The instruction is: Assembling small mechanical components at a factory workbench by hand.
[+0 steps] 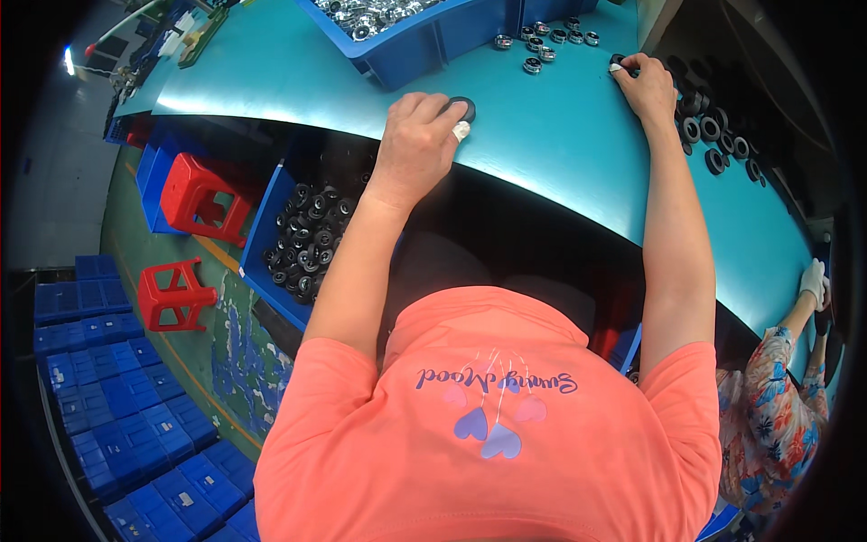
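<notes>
My left hand (420, 135) rests on the teal table (560, 144), fingers closed over a black ring-shaped part (463, 106); a white tape wrap shows on one fingertip. My right hand (643, 83) reaches farther out and pinches a small black ring (618, 63) at the table surface. Beside the right hand lies a pile of black rings (709, 126). Several shiny metal rings (545, 43) lie loose between the two hands, near a blue bin.
A blue bin (424, 32) of metal parts stands at the table's far side. Under the table edge a blue crate (302, 239) holds black rings. Red stools (203, 194) and stacked blue crates (126, 397) stand on the left floor. Another person (781, 397) in gloves works at the right.
</notes>
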Available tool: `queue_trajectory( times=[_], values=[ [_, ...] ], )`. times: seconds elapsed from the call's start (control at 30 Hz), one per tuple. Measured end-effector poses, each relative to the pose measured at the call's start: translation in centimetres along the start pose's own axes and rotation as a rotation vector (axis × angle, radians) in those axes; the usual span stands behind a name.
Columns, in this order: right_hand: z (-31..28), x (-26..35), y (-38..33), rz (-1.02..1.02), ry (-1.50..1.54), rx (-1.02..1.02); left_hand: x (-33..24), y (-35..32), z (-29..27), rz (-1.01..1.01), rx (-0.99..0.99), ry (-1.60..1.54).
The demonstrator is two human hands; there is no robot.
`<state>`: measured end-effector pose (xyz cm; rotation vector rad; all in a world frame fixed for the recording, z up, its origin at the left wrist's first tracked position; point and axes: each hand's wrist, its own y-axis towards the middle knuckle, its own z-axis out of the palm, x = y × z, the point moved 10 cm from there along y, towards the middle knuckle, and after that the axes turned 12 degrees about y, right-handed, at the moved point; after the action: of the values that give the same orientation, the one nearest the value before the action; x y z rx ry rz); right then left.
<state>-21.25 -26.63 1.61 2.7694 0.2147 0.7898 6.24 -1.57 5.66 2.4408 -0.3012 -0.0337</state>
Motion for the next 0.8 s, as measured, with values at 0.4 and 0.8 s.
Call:
queue_trajectory(
  times=[0.4, 0.8],
  values=[
    [-0.2, 0.2, -0.3, -0.049, 0.002, -0.031, -1.2, 0.4, -0.6, 0.097, 0.145, 0.092],
    [-0.2, -0.1, -0.4, -0.024, 0.016, -0.021, -1.5, 0.1, -0.6, 0.027, 0.126, 0.191]
  ],
)
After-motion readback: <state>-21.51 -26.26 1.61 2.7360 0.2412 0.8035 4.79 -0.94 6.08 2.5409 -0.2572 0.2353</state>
